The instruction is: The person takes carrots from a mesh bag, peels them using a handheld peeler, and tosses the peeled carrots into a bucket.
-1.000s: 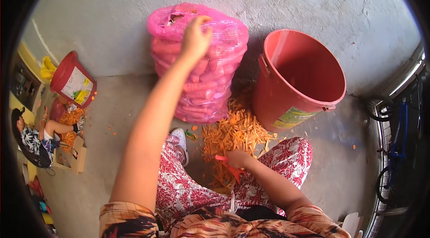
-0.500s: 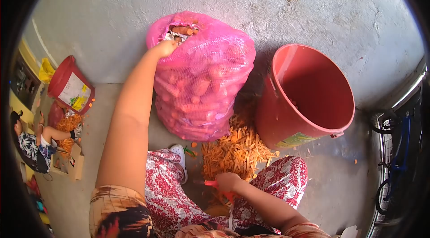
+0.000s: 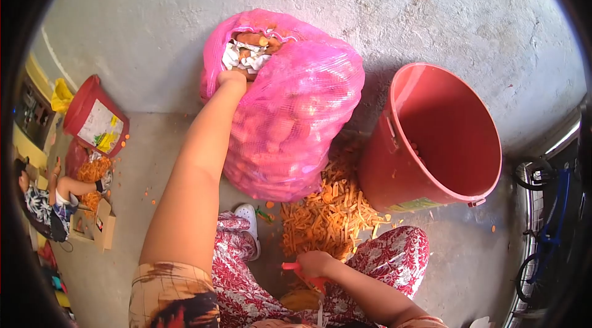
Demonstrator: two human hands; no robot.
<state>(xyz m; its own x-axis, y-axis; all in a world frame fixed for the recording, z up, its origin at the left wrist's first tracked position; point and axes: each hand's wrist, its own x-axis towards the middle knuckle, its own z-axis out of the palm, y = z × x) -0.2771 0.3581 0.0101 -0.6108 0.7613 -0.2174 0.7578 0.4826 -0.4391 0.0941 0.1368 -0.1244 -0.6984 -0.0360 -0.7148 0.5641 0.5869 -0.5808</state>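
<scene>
My left hand [image 3: 232, 77] reaches into the torn mouth of a pink mesh sack [image 3: 290, 124] full of carrots; its fingers are hidden inside. Carrots [image 3: 251, 38] and crumpled white paper [image 3: 232, 56] show in the opening. Down near my lap, my right hand [image 3: 314, 264] is closed around a red peeler [image 3: 298, 267], partly covered by the fingers. Just beyond that hand lies a heap of orange carrot peelings [image 3: 327, 217] on the floor.
A large red bucket [image 3: 377, 164] stands right of the sack, with a little something orange inside. At far left a person [image 3: 43, 198] sits by another red bucket [image 3: 77, 109], peelings and a cardboard box [image 3: 106, 229]. A bicycle [image 3: 549, 229] is at far right.
My left hand has gone deeper into the sack, and its opening gapes wider. My right hand keeps its hold on the peeler. The view has shifted slightly.
</scene>
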